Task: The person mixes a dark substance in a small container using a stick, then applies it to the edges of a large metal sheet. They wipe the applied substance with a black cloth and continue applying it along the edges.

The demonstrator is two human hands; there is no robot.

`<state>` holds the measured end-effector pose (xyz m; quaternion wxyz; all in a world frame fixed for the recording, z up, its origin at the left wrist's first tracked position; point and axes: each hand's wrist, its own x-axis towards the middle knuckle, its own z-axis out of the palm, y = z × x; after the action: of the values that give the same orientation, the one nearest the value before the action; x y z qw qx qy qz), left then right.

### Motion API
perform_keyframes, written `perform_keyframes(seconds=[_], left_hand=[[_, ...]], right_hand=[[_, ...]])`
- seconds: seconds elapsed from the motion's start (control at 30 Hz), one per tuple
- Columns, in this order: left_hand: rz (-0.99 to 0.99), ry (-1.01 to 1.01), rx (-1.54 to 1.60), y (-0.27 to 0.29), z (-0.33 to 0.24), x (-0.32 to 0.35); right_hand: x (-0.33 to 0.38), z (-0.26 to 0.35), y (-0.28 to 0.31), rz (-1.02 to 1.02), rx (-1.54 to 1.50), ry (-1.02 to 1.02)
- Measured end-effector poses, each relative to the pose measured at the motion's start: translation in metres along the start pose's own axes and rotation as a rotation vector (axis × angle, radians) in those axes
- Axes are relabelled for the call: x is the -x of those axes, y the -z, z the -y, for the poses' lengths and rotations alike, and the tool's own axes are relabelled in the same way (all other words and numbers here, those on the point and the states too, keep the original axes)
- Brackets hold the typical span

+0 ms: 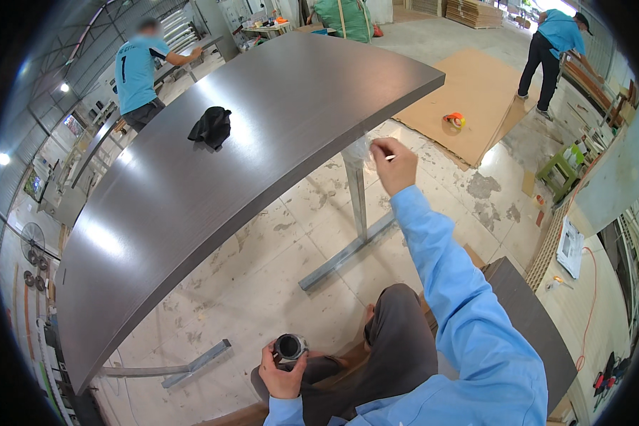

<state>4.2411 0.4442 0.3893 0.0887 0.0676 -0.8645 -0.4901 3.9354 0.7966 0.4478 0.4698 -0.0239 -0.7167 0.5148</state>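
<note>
A small round pot (290, 345) with a dark inside sits in my left hand (281, 381), its mouth facing up above my lap. My fingers curl round its sides. My right hand (397, 169) is closed in a pinch beside the long front edge of a dark grey-brown panel (192, 192). A small pale tip shows at the fingers; what it belongs to is hidden. Clear plastic film (357, 153) hangs by that hand, around the top of a metal stand leg (358, 202). On the panel lies a crumpled black cloth (211, 128).
Metal stand feet (344, 252) rest on the stained tile floor under the panel. Cardboard sheet (461, 92) with an orange tape roll (454, 120) lies beyond my right hand. One co-worker (136, 74) stands far left, another (555, 46) far right. A green stool (559, 170) stands at right.
</note>
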Motion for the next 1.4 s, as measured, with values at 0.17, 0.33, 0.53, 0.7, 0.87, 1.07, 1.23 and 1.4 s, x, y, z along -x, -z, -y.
perform_keyframes(seconds=[0.17,0.33,0.53,0.7,0.87,1.07,1.23,1.4], left_hand=[[-0.033,-0.031,-0.015,-0.003,-0.002,-0.001],[-0.038,-0.015,0.002,-0.002,0.000,0.000],[-0.022,-0.022,-0.022,-0.001,0.001,0.000],[-0.081,-0.054,0.008,0.000,0.000,0.001],[-0.050,-0.004,-0.051,0.004,-0.004,0.002],[-0.094,-0.060,-0.102,0.007,-0.001,0.007],[-0.108,-0.053,-0.049,0.006,0.006,0.007],[-0.138,-0.078,-0.086,0.016,0.012,0.010]], right_hand=[[0.006,0.003,-0.002,0.313,0.026,0.074],[0.001,0.001,-0.002,0.071,0.027,-0.033],[-0.003,-0.005,0.003,0.356,0.034,0.068],[-0.004,0.012,0.001,0.134,0.114,-0.022],[0.035,0.032,-0.013,0.423,-0.032,0.089],[0.047,0.041,-0.024,0.209,-0.037,0.018],[0.075,0.075,-0.042,0.550,-0.120,0.222],[0.078,0.082,-0.044,0.254,-0.050,-0.001]])
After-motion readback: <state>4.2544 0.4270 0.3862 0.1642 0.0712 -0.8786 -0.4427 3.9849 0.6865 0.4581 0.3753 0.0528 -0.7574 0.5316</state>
